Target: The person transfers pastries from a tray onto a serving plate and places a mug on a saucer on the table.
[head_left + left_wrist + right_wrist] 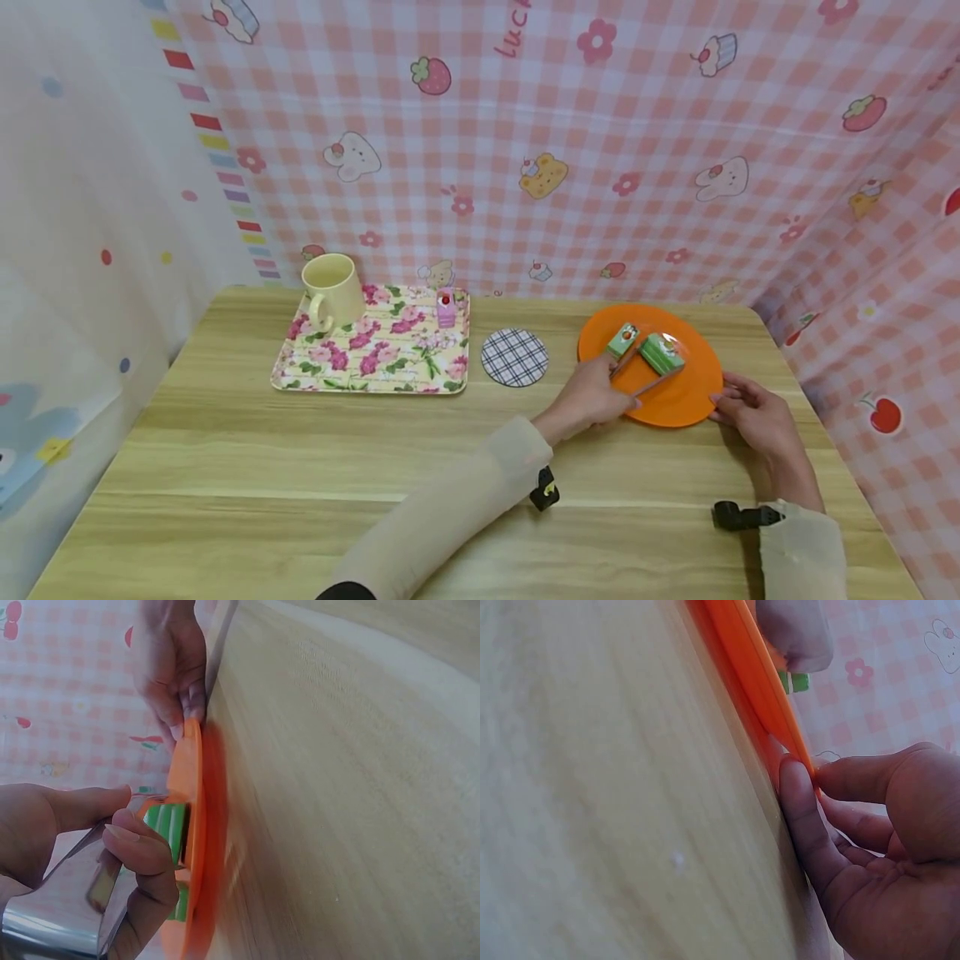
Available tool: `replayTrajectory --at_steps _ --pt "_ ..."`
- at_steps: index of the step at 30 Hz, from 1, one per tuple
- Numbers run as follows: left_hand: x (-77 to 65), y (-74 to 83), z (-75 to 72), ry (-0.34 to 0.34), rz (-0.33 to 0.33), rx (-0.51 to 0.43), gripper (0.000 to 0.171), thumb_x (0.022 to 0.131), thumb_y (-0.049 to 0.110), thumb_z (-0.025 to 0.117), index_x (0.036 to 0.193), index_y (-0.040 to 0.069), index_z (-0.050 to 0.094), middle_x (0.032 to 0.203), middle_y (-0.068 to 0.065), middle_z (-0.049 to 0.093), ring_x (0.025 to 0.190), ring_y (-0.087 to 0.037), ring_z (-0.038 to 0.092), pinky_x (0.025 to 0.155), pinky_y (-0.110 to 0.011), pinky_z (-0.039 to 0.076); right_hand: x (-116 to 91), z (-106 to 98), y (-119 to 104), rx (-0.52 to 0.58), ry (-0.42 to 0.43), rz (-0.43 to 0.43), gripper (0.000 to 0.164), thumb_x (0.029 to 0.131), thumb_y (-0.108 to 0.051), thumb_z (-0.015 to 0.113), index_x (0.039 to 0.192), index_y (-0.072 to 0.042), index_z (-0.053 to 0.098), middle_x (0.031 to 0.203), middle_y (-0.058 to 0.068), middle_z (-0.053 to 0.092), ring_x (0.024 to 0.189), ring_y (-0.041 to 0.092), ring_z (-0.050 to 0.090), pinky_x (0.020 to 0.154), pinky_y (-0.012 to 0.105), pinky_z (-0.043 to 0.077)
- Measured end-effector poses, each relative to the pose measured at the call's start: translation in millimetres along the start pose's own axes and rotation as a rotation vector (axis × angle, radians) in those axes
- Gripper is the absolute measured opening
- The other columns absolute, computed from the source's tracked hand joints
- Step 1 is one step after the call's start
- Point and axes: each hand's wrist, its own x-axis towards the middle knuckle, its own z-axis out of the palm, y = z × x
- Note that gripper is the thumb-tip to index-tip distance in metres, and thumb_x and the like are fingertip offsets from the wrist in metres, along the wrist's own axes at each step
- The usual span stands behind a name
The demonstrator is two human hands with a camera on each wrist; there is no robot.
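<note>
My left hand [592,396] grips metal tongs [64,919] by their two arms, between thumb and fingers. The tongs reach over an orange plate [693,396], their arms apart on either side of a green layered cake slice [662,357]. Whether the tips touch the slice, I cannot tell. A smaller green cake piece [622,340] with a red dot on top lies on the plate, left of the larger one. At the plate's right edge, my right hand [761,417] pinches the rim, thumb above and a finger beneath, as the right wrist view shows.
Left of the plate lies a round checked coaster [515,357]. Farther left, a floral tray [405,383] carries a pale yellow mug [341,292] and a small pink cake piece [446,310]. Pink checked cloth [487,167] hangs behind the wooden table [300,467].
</note>
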Motion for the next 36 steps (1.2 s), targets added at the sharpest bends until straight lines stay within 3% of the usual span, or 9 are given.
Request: replayTrajectory --at_steps 4,15,26,36 --pt "-4.1 -1.8 -2.4 -0.017 0.018 -0.038 0.053 0.087 0.015 0.082 0.131 0.007 0.053 0.053 -0.003 0.046 0.036 -0.015 0.036 0.036 -0.027 0.031 -0.7 0.5 -0.6 -0.001 -0.001 -0.002 0.062 0.105 -0.018 0.057 0.158 0.002 0.031 0.098 -0.016 0.059 0.083 -0.004 0.067 0.079 0.019 0.06" --pt "-12.5 -9.6 -7.1 -0.008 0.064 -0.086 0.058 0.085 0.016 0.084 0.134 0.006 0.053 0.057 -0.004 0.051 0.039 -0.017 0.042 0.037 -0.027 0.035 -0.9 0.8 0.8 -0.004 0.003 -0.014 0.064 0.104 -0.018 0.059 0.158 0.003 0.031 0.099 -0.013 0.059 0.082 -0.004 0.067 0.078 0.019 0.06" --pt "-26.4 -23.1 -9.8 -0.008 0.133 -0.083 0.059 0.084 0.019 0.086 0.133 0.011 0.053 0.065 -0.002 0.057 0.041 -0.015 0.048 0.037 -0.025 0.038 0.9 0.2 0.8 -0.011 -0.008 -0.008 0.064 0.105 -0.017 0.059 0.159 0.002 0.03 0.1 -0.012 0.06 0.082 -0.004 0.066 0.078 0.019 0.06" --pt "-43.4 -37.4 -23.6 0.016 0.164 -0.096 0.059 0.086 0.022 0.085 0.136 0.014 0.054 0.07 0.001 0.063 0.043 -0.014 0.051 0.038 -0.022 0.038 -0.2 1.0 -0.1 -0.013 0.003 0.005 0.064 0.104 -0.019 0.059 0.159 0.001 0.031 0.098 -0.016 0.059 0.082 -0.004 0.067 0.078 0.019 0.06"
